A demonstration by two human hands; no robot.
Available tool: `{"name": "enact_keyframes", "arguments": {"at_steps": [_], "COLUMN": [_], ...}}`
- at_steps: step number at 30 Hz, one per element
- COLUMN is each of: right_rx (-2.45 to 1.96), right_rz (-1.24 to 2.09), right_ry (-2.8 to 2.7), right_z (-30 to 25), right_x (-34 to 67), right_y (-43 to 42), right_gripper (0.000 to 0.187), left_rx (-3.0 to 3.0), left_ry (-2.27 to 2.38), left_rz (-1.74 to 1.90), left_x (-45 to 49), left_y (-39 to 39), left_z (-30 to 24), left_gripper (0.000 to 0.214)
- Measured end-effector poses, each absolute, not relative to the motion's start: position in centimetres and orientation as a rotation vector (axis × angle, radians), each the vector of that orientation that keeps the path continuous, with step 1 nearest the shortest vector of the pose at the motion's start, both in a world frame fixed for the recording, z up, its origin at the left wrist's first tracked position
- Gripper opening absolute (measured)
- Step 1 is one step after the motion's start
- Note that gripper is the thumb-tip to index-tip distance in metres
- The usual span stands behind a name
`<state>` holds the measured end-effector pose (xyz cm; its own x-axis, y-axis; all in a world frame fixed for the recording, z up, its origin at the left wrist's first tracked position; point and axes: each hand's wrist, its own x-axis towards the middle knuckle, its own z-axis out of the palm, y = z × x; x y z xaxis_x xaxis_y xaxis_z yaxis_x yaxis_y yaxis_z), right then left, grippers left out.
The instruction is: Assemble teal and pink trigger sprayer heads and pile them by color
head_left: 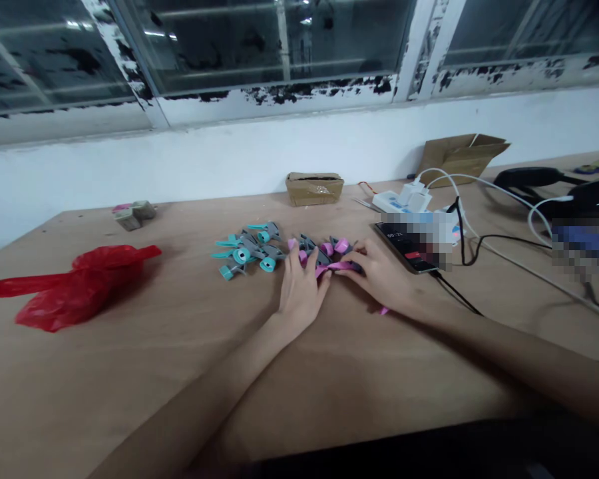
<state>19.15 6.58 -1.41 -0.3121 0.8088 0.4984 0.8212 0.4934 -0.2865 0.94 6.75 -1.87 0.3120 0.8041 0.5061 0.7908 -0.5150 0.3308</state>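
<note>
My left hand (299, 287) rests over the left side of a small pile of pink-and-grey plastic pieces (327, 249), its fingers apart and touching them. From the right, my right hand (382, 274) has thumb and fingers closed on a pink-and-grey plastic piece (342, 265) at the pile's near edge. Its lower fingers are partly hidden. A bit of pink (384, 310) shows beneath the right hand. Just left of my left hand lies a second pile, of teal-and-grey plastic pieces (249, 250) with round ends and flat blades. The exact kind of these pieces is too small to make out.
A red plastic bag (87, 286) lies at the left, with small grey blocks (134, 215) behind it. Along the wall stand a small cardboard box (314, 189) and an open carton (459, 159). A phone (404, 246), power strip (394, 201) and cables are close by my right hand.
</note>
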Motion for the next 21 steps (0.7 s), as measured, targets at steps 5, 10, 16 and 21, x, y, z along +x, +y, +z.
{"name": "enact_keyframes", "arguments": {"at_steps": [5,10,16,21], "right_rx": [-1.339,-1.326,-1.270,-1.131], "right_rz": [-0.011,-0.005,-0.042,-0.049], "right_ry": [-2.135,-2.092,-2.011,-2.026], "right_z": [-1.9,-1.6,-0.7,0.2], "right_x": [19.8,20.6,20.7,19.7], "right_y": [10.1,12.1,10.1,5.4], "right_gripper": [0.021,0.017,0.022,0.021], "left_rx": [2.498,2.453,2.447,2.482], "left_ry": [1.522,1.502,1.368,1.249], "left_rz": [0.916,0.912,0.914,0.994], "left_x": [3.2,3.8,3.5,2.6], "left_y": [10.4,12.3,11.9,11.6], "left_z": [-2.1,-1.9,-1.9,-1.0], "left_gripper": [0.050,0.053,0.067,0.048]}}
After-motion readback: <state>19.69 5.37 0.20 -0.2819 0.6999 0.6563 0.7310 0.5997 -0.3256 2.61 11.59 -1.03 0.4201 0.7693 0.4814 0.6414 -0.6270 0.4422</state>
